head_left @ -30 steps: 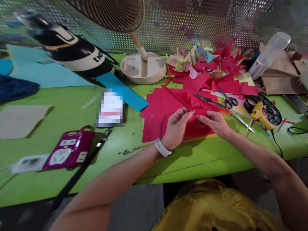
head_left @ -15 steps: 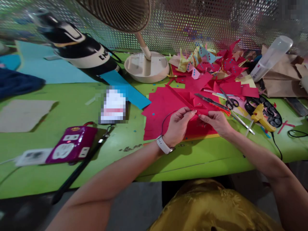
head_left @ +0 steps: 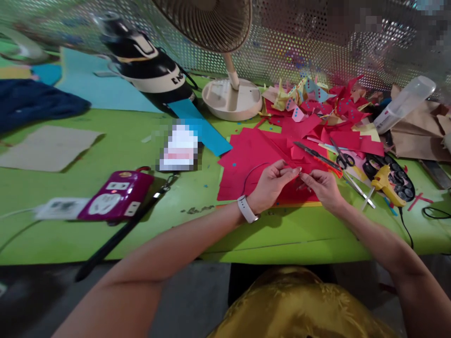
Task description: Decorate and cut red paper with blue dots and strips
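My left hand [head_left: 273,183], with a white watch at its wrist, is closed in a pinch above the red paper sheets [head_left: 239,159]. A thin dark cord [head_left: 251,172] curves from beside the wrist up to its fingers. Facing it, my right hand [head_left: 323,187] is pinched too, its thumb and fingertips almost meeting the left ones. Whatever small thing lies between the fingertips is too small to make out. Just beyond the right hand lies an orange and black box cutter [head_left: 319,157]. Black-handled scissors [head_left: 345,160] rest to its right.
Folded paper pieces [head_left: 317,101] pile up behind the sheets. At right are a yellow glue gun [head_left: 385,185], a black tray [head_left: 403,176] and a clear bottle [head_left: 405,103]. A fan [head_left: 232,110], a black bottle [head_left: 155,77] and a purple power strip [head_left: 118,197] stand leftward.
The view has swung left, so the table's things sit farther right in the picture. Both hands stay pinched close together over the red paper, with only slight finger movement.
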`<action>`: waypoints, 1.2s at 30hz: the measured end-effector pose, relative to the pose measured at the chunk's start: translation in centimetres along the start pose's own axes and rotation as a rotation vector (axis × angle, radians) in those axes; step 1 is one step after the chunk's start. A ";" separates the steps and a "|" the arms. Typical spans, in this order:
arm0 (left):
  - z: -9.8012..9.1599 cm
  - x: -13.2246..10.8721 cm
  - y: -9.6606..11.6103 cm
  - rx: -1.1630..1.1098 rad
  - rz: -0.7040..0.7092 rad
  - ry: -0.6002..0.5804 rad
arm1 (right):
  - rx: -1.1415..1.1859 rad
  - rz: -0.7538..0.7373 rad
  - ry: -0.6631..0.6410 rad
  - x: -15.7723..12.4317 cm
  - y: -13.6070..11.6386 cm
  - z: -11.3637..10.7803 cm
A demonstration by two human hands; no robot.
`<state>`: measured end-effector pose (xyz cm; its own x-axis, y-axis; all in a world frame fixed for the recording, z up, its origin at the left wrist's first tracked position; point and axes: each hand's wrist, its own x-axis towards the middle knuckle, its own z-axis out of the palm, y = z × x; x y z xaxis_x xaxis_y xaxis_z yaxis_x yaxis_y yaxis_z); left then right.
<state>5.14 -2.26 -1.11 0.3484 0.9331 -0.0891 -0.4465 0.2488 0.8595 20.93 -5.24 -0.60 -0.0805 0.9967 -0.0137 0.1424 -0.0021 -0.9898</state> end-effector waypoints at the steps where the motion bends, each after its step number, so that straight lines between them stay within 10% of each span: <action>1: 0.0 0.0 0.0 0.013 -0.001 -0.010 | 0.003 -0.001 0.009 0.0 0.0 0.1; 13: -1.2 1.0 1.8 0.372 0.185 -0.001 | -0.205 -0.066 -0.222 -0.7 -0.8 -0.1; 18: -2.4 1.7 3.4 0.932 0.349 -0.307 | -0.609 -0.614 -0.011 -1.6 -3.1 -1.0; 21: -2.7 1.6 3.8 1.124 0.454 -0.479 | -0.883 -0.676 0.039 -1.0 -3.7 -2.0; 28: -3.2 1.0 6.5 1.219 0.460 -0.444 | -0.927 -0.528 -0.016 0.1 -3.5 -3.4; 36: -2.0 1.1 6.3 0.529 0.210 -0.102 | -0.214 0.022 -0.185 0.1 -2.1 -1.7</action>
<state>1.08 0.83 3.16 0.3858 0.9123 0.1372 -0.0512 -0.1273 0.9905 22.27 -5.02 1.72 -0.2510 0.9647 -0.0802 0.3497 0.0131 -0.9368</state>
